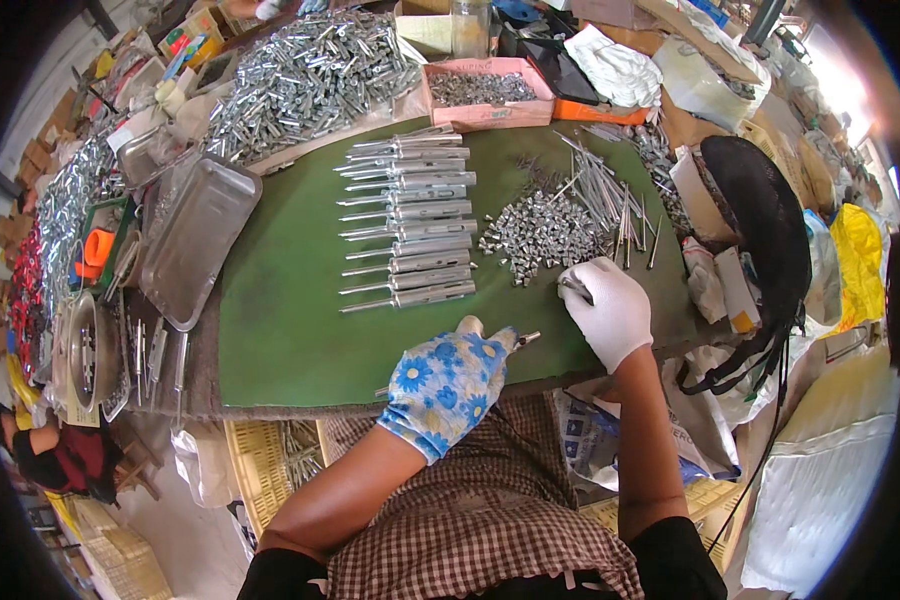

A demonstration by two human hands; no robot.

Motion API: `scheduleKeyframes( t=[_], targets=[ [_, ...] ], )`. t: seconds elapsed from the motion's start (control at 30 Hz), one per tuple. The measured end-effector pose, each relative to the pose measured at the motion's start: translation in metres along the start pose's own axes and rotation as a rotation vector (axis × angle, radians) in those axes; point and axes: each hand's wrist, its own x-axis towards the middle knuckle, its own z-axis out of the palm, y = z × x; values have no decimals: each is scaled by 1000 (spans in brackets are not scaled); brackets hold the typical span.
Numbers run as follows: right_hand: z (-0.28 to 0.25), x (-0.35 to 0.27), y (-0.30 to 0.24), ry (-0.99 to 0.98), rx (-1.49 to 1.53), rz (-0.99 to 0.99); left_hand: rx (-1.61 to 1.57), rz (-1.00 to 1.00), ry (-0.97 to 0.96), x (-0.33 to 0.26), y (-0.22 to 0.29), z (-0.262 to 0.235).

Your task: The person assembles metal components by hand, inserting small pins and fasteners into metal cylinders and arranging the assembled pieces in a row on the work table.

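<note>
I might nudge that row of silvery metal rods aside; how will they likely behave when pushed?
The metal rods would probably roll, as their thicker ends look round. The row may spread, since nothing visible binds the rods together. They could feel slippery, given their shiny, smooth-looking surfaces.

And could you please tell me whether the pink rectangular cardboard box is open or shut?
Open: the pink box is uncovered on top, and small grey metal parts show inside.

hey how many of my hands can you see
2. Your left hand is at the near edge of the green mat, around a metal rod; your right hand is to its right, beside the small metal parts.
</note>
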Motion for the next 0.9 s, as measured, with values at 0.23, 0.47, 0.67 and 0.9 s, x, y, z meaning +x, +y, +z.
scheduleKeyframes(
  t=[0.23,0.47,0.67,0.9],
  targets=[
    [-10,-29,-31,-153,322,-73,-11,10,-10,-1,-1,5],
    [-3,-34,-41,-159,135,-109,-2,40,41,-2,-2,5],
    [-1,-27,-39,-218,229,-20,61,66,2,-2,-2,8],
    [-8,-20,-41,-207,765,80,67,71,-59,-1,-5,4]
  ],
)
